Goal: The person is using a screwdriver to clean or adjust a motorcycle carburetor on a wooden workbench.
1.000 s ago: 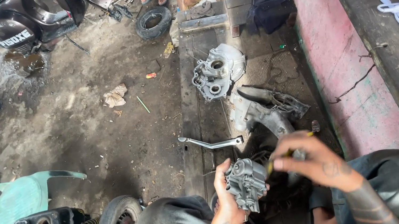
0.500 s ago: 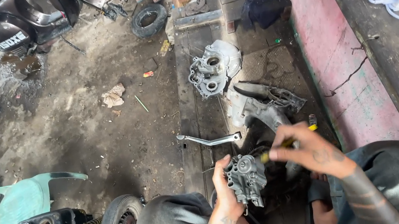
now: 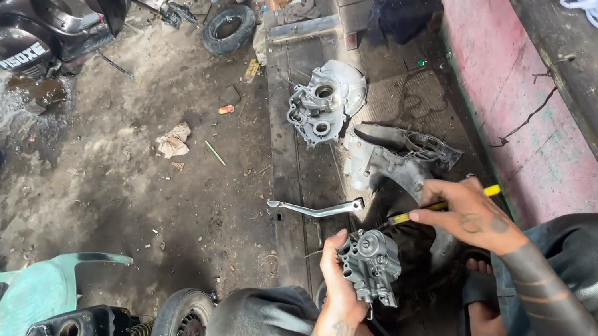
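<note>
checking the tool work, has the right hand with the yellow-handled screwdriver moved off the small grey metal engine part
Yes. The right hand has drawn back rightward from the grey engine part, which the left hand holds.

Lower centre of frame: my left hand (image 3: 338, 279) is raised, fingers curled in a firm grip, tattooed forearm rising from the bottom edge. My right hand (image 3: 469, 214) sits right of centre, palm down, fingers pinched closed, forearm angling in from lower right. Hands near, apart.
</note>
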